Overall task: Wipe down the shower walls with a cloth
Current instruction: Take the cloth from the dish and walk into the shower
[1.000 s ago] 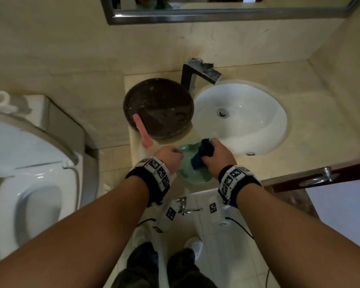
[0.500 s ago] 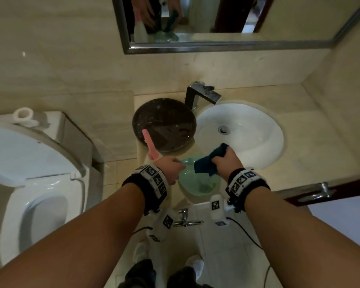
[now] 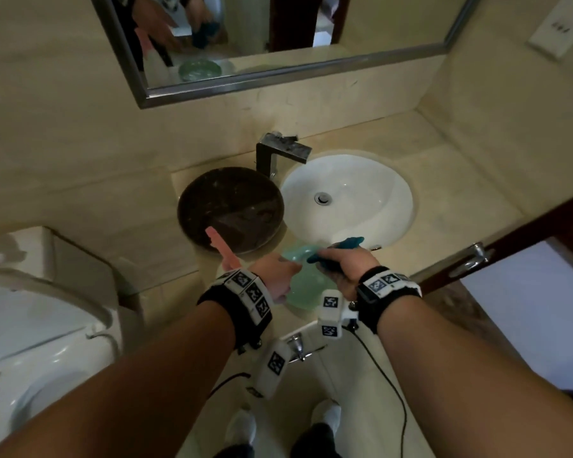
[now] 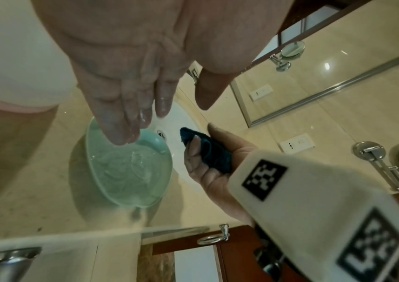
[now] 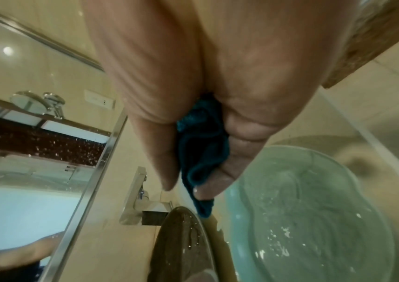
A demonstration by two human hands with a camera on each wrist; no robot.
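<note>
- The right hand (image 3: 346, 264) holds a dark blue cloth (image 3: 341, 246); the fingers and the thumb are curled around it and squeeze it into a bunch.
- In the right wrist view the cloth (image 5: 201, 152) is pressed between the thumb and the fingers (image 5: 232, 166), and one end of it hangs out below the fingertips.
- The cloth is above the counter (image 3: 450, 206), over the far edge of a light green bowl (image 3: 306, 285) and close to the front rim of the white sink (image 3: 371, 193).
- In the left wrist view the bowl (image 4: 131, 171) has water with some white foam inside, and it stands on the counter near the front edge.
- The left hand (image 4: 131, 91) is over the left side of the bowl; its fingers are straight and close together, pointing down, wet, and it holds nothing.
- The two hands are near each other but they do not touch.
- A dark brown round basin (image 3: 230, 209) stands on the counter to the left of the sink, and a pink handle (image 3: 220, 247) lies over its front rim.
- A square metal faucet (image 3: 280, 153) stands behind, between the dark basin and the sink.
- A mirror (image 3: 278, 44) with metal frame hangs on the wall above the counter.
- A white toilet (image 3: 40, 342) is at the left, well apart from the hands.
</note>
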